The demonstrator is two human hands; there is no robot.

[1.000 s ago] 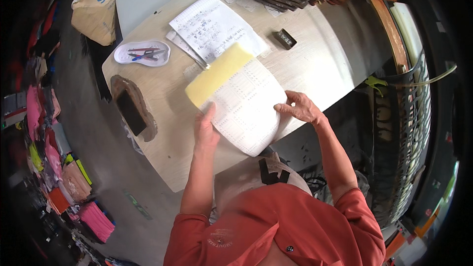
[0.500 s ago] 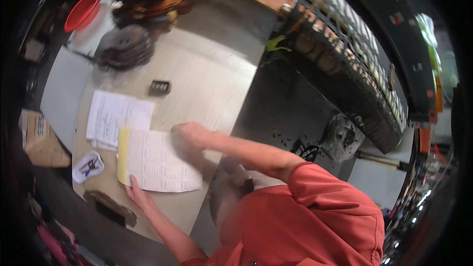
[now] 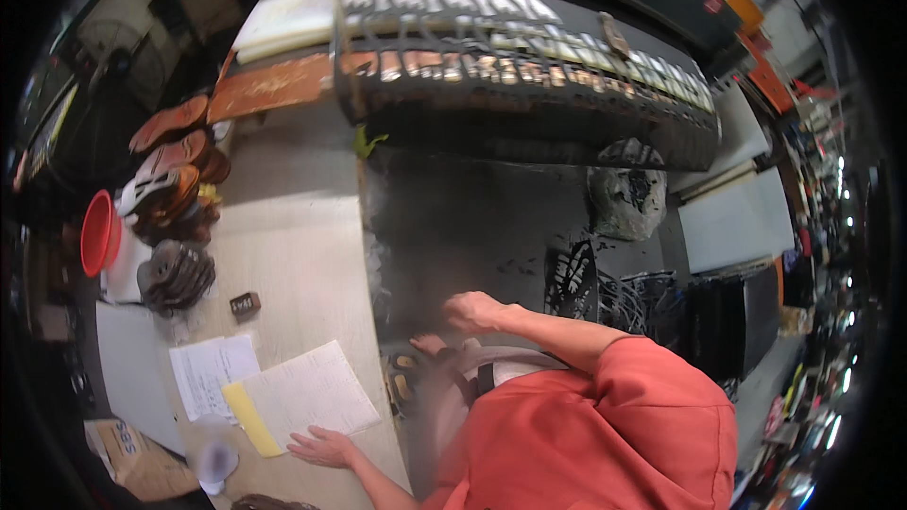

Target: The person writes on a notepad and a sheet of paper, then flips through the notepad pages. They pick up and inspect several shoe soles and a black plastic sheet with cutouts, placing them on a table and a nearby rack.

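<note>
While flat, paper (image 3: 307,387) under left hand (image 3: 324,448)

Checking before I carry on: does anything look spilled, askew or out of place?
Yes, on the floor: small dark scraps lie scattered near a plastic bag, like litter; their source isn't clear. On the table, the yellow-edged sheet under the left hand slants to the table's edge, a minor thing.

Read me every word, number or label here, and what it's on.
I won't copy wording; it stands here:
Brown package: large blue letters.
Dark block: pale characters, too small to read.
White sheet: handwriting, too small to read.
Yellow-edged sheet under the left hand: faint marks, too small to read.
</note>
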